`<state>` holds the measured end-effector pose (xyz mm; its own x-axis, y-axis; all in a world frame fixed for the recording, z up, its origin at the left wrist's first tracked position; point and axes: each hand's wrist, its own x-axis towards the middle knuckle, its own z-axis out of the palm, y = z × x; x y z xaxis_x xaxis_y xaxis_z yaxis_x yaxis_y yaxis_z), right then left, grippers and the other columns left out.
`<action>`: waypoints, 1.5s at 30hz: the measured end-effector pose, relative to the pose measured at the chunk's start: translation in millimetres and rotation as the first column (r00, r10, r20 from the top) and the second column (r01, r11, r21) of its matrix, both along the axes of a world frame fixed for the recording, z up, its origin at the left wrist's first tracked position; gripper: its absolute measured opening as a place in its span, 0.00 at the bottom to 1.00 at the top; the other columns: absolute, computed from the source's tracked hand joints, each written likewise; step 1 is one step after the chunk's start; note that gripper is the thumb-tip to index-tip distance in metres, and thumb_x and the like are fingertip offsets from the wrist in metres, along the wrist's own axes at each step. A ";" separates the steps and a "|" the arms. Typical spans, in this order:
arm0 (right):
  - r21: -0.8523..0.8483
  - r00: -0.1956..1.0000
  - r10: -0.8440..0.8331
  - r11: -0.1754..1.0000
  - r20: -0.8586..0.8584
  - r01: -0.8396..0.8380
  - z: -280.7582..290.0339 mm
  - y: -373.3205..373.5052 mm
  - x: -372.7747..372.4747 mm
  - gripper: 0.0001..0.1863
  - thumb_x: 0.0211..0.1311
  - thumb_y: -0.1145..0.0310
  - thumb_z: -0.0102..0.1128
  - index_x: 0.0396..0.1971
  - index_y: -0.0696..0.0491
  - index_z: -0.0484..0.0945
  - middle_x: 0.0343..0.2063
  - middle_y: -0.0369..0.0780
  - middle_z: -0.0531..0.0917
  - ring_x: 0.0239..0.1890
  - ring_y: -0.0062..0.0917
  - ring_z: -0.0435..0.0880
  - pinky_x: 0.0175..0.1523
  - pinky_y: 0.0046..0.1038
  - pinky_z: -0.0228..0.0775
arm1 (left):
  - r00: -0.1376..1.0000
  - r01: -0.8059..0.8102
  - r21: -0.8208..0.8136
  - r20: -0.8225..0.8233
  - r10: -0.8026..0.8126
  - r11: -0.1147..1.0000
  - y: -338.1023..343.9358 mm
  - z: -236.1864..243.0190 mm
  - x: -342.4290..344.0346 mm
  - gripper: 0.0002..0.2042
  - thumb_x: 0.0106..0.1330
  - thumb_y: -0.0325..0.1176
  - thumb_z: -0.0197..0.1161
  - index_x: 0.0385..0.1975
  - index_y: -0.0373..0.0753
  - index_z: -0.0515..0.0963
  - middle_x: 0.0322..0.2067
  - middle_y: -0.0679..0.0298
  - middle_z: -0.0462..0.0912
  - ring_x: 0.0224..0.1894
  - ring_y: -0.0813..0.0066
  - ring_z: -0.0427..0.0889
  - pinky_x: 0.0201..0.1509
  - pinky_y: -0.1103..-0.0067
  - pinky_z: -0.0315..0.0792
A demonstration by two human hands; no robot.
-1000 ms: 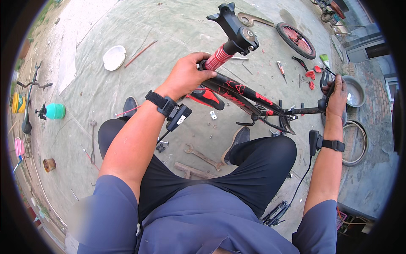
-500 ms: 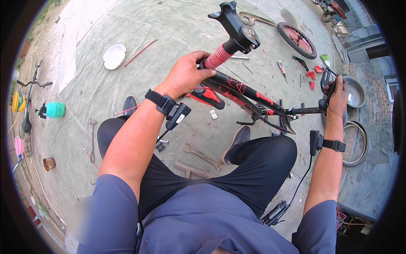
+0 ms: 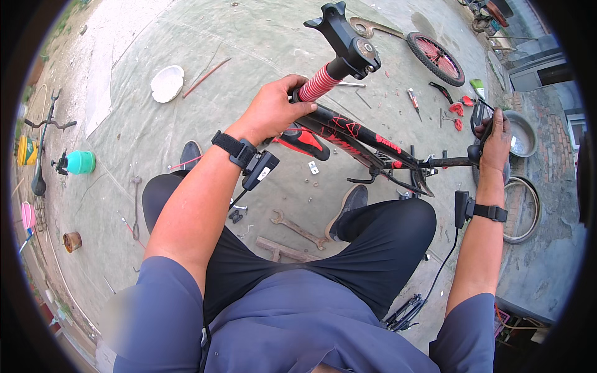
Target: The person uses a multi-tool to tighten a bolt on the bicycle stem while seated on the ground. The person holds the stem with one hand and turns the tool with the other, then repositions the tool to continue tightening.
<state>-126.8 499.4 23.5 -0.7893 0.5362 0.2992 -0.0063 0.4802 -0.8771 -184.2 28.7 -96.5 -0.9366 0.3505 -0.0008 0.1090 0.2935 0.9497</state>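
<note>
A black and red bicycle frame (image 3: 367, 140) stretches from the middle to the right in front of me. My left hand (image 3: 270, 110) is wrapped round its front end, just below a red ribbed sleeve (image 3: 319, 84). Above that sleeve rises a black handlebar stem (image 3: 339, 38) with no handlebar in its open clamp. At the other end, a black seat post (image 3: 451, 162) leads to a dark saddle (image 3: 475, 153). My right hand (image 3: 495, 149) is closed on the saddle, and its grip partly hides it. Below the frame's front lies a red and black part (image 3: 306, 144).
On the ground sheet lie a large wrench (image 3: 298, 230), a wooden piece (image 3: 283, 250), a red-rimmed wheel (image 3: 435, 57), a screwdriver (image 3: 414, 102) and a red rod (image 3: 206, 77). A grey basin (image 3: 525, 133) and a bare rim (image 3: 528, 217) are at right, a white dish (image 3: 167, 84) at left.
</note>
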 end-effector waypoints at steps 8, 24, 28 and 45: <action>-0.003 1.000 0.011 1.000 -0.015 -0.011 -1.7 1.4 1.4 0.23 0.74 0.45 0.60 0.42 0.53 0.78 0.28 0.35 0.80 0.25 0.19 0.81 0.32 0.23 0.75 | 0.998 0.003 -0.012 -0.058 -0.004 1.000 -4.3 -1.5 2.0 0.24 0.61 0.33 0.74 0.58 0.33 0.78 0.48 0.54 0.87 0.50 0.63 0.84 0.59 0.71 0.75; 0.022 0.999 -0.025 0.999 -0.022 0.026 1.9 -1.7 1.6 0.28 0.73 0.45 0.62 0.48 0.59 0.78 0.29 0.38 0.82 0.25 0.21 0.82 0.31 0.24 0.76 | 0.997 0.070 0.054 0.032 -0.072 0.996 -10.7 -7.8 -1.8 0.26 0.65 0.27 0.70 0.64 0.33 0.74 0.57 0.56 0.82 0.57 0.68 0.82 0.65 0.72 0.75; 0.008 1.000 -0.011 1.000 -0.025 0.011 0.6 2.1 -0.3 0.27 0.72 0.45 0.62 0.47 0.59 0.78 0.29 0.38 0.82 0.25 0.21 0.82 0.31 0.24 0.76 | 1.000 0.026 0.093 -0.010 -0.025 0.995 -6.4 -12.0 -1.7 0.26 0.63 0.32 0.73 0.61 0.34 0.77 0.54 0.55 0.85 0.57 0.63 0.83 0.64 0.71 0.74; 0.016 0.999 -0.024 1.000 -0.020 0.025 0.5 5.8 -2.0 0.27 0.72 0.44 0.62 0.46 0.57 0.77 0.29 0.38 0.83 0.25 0.21 0.83 0.30 0.23 0.77 | 0.993 -0.032 0.075 -0.111 0.040 0.997 7.0 -0.9 -0.4 0.25 0.63 0.31 0.76 0.59 0.32 0.78 0.50 0.56 0.86 0.54 0.69 0.83 0.61 0.73 0.76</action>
<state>-128.8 505.2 23.9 -0.7697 0.5504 0.3234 -0.0118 0.4942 -0.8692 -184.6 35.6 -97.5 -0.9413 0.3120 0.1291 0.2065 0.2294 0.9512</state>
